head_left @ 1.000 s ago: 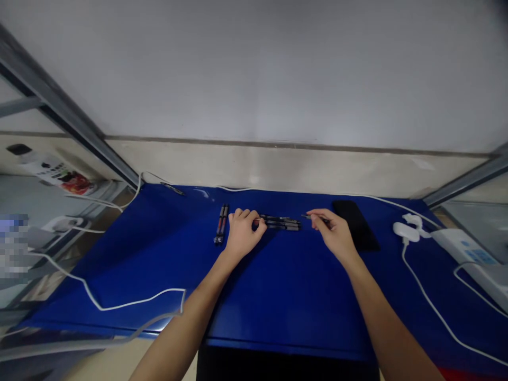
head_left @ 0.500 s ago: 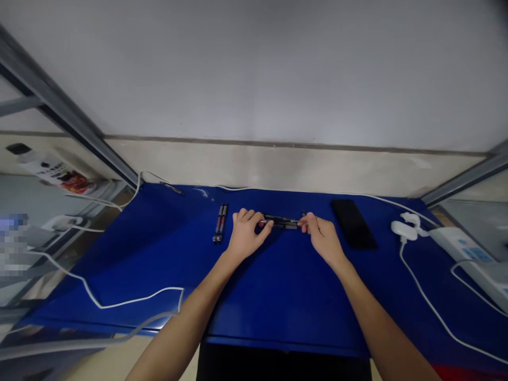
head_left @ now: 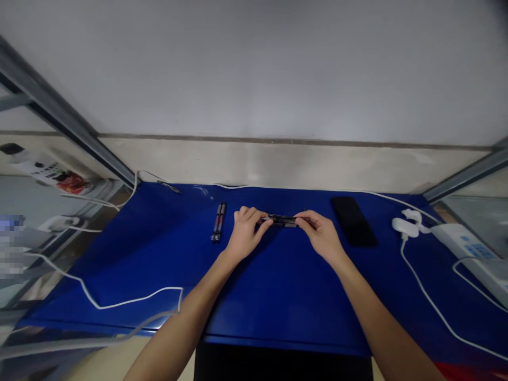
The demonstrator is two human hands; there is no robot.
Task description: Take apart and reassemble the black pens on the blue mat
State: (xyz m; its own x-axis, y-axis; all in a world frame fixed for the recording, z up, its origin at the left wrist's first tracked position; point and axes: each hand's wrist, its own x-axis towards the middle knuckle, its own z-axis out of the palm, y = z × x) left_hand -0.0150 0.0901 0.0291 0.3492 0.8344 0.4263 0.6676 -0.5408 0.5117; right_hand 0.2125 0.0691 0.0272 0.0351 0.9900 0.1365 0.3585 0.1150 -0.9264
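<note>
A dark pen point(head_left: 281, 217) lies crosswise between my two hands, just above the blue table. My left hand point(head_left: 246, 233) pinches its left end between thumb and fingers. Its right end is between the thumb and fingertips of my right hand point(head_left: 322, 235). Right behind or beneath this pen shows another grey-and-black pen point(head_left: 290, 225), partly covered by the held one and my fingers. To the left of my left hand, two pens point(head_left: 218, 222) with dark, grey and red parts lie side by side on the table.
A black phone point(head_left: 354, 221) lies right of my right hand. Farther right are a white charger point(head_left: 405, 227) with a cable and a white power strip point(head_left: 468, 248). Another pen point(head_left: 170, 187) lies at the back left. A white cable point(head_left: 130, 301) crosses the blue table point(head_left: 286, 296) at left.
My right hand's fingers have shifted and now close round the right end of the pen, where the pen's silvery part showed before. My left hand keeps its pinch. The view has shifted slightly.
</note>
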